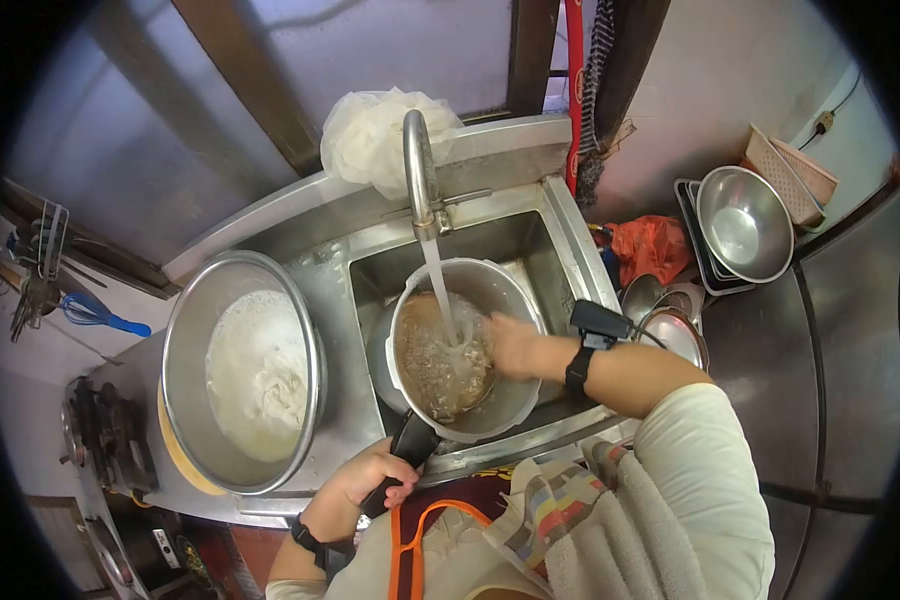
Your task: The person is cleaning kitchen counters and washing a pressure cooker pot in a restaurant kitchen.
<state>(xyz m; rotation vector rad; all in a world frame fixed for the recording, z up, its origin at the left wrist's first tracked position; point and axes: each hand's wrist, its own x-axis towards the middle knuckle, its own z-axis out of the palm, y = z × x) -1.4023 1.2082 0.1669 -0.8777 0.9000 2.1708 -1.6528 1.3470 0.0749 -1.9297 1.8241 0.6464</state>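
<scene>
A metal pot (525, 400) stands tilted in the steel sink (560, 245), holding brownish, cloudy water with pale bits in it. Water runs into it from the faucet (422, 180). My left hand (375, 475) is closed around the pot's black handle (413, 440) at the front edge of the sink. Inside the pot, at its right side, is my right hand (510, 345); its fingertips are blurred and partly hidden by the water. Left of the sink, a large steel bowl (185, 350) holds whitish liquid with a pale, foamy lump.
White mesh cloth (370, 135) lies behind the faucet. On the right are a steel bowl (745, 225), pink baskets (785, 175), a red bag (650, 248) and several metal bowls. A blue whisk (100, 312) hangs at the left. A towel (620, 530) hangs at my front.
</scene>
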